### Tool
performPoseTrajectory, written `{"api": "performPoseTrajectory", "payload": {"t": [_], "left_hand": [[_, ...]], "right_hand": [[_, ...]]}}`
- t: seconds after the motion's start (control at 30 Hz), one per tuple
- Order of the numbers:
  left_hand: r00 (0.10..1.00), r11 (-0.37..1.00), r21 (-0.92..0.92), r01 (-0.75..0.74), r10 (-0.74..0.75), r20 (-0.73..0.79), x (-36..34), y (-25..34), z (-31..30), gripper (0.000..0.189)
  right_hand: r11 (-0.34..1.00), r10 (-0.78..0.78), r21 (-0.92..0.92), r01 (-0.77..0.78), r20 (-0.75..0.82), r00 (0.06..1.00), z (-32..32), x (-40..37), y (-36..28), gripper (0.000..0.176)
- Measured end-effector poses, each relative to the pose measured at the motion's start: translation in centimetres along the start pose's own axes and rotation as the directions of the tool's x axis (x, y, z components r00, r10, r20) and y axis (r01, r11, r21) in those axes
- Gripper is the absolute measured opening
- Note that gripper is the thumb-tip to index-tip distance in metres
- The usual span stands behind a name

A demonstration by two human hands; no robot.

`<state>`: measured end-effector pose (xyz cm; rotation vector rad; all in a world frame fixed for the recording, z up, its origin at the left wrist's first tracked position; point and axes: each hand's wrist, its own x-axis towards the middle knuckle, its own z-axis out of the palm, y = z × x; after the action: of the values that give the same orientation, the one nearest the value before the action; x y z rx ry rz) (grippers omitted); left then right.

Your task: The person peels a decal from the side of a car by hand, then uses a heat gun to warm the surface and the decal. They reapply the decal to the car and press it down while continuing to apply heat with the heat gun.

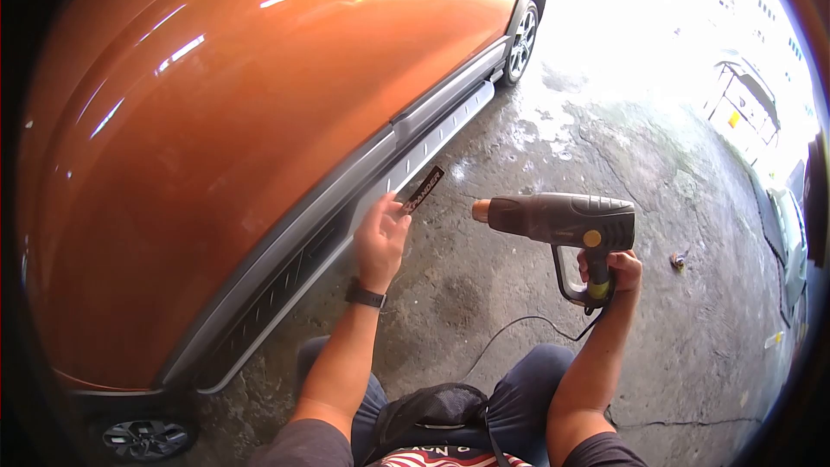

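My right hand (624, 270) is wrapped firmly around the handle of a heat gun (566, 220), holding it level so that its copper-coloured nozzle (481, 211) points across toward my other hand, with a gap between. In my left hand (380, 238) I grasp one end of a dark strip (426, 189) lettered "XPANDER", which sticks up and away from my fingertips; my thumb and fingers are a little blurred, so I can't quite tell how they meet on it. The strip shows beside the silver-edged running board (445, 125) of an orange car (259, 130), over the stained concrete floor (484, 294). A black watch (366, 296) circles my left wrist. The gun's cord (527, 318) loops down toward my bent knees, and a dark bag (441, 406) rests at my lap between them.
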<state>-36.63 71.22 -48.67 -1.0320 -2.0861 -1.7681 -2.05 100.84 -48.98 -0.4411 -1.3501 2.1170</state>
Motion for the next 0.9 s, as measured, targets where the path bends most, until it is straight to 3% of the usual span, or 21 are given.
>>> {"api": "performPoseTrajectory", "payload": {"t": [0.03,0.07,0.1,0.13,0.27,0.33,0.37,0.43,0.57,0.67,0.73,0.9], "left_hand": [[1.0,1.0,0.0,0.0,0.0,-0.007,0.1,-0.4,-0.1,0.043],[0.898,0.797,-0.416,0.438,-0.406,0.167,0.1,-1.1,-0.2,0.037],[0.635,0.272,-0.627,0.73,-0.609,0.476,0.2,-1.9,-0.4,0.031],[0.549,-0.022,-0.663,0.748,-0.54,0.637,0.2,-2.7,-0.6,0.024],[0.509,-0.125,-0.659,0.741,-0.535,0.674,0.1,-4.1,-0.9,0.024],[0.498,-0.175,-0.664,0.727,-0.531,0.686,0.2,-4.3,-1.0,0.026],[0.498,-0.175,-0.664,0.726,-0.532,0.685,0.3,-4.4,-1.0,0.026],[0.493,-0.174,-0.663,0.728,-0.541,0.682,0.3,-4.4,-1.1,0.027],[0.486,-0.176,-0.656,0.734,-0.539,0.688,0.4,-4.7,-1.4,0.027],[0.499,-0.208,-0.641,0.739,-0.469,0.728,0.3,-5.8,-1.5,0.017],[0.503,-0.211,-0.639,0.739,-0.457,0.733,0.3,-6.0,-1.6,0.016],[0.507,-0.207,-0.641,0.739,-0.457,0.731,0.3,-5.7,-1.7,0.017]], "right_hand": [[1.0,0.012,-0.015,-0.012,0.007,1.0,0.1,0.2,-0.1,0.064],[1.0,0.014,-0.016,-0.014,0.011,1.0,1.4,0.1,-0.5,0.064],[1.0,-0.001,0.014,0.002,-0.037,0.999,2.8,-0.3,-0.7,0.049],[0.999,-0.015,0.043,0.019,-0.086,0.996,3.7,-0.6,-0.8,0.038],[0.994,-0.064,-0.092,0.054,-0.111,0.992,1.9,0.0,0.2,0.034],[0.861,-0.108,-0.498,0.103,0.019,0.994,-3.0,1.7,1.9,0.061],[0.861,-0.107,-0.498,0.103,0.02,0.994,-5.4,2.1,3.3,0.061],[0.998,-0.042,-0.062,0.029,-0.213,0.976,-7.9,2.1,5.3,0.061],[0.973,-0.066,-0.23,0.032,-0.142,0.988,-6.0,2.2,4.8,0.061],[0.939,-0.076,-0.34,0.04,-0.092,0.993,-1.8,1.9,2.8,0.061],[1.0,0.0,0.026,0.0,-0.002,1.0,0.9,1.9,1.3,0.062],[1.0,0.015,-0.025,-0.017,-0.076,0.997,-2.2,2.4,3.9,0.063]]}}
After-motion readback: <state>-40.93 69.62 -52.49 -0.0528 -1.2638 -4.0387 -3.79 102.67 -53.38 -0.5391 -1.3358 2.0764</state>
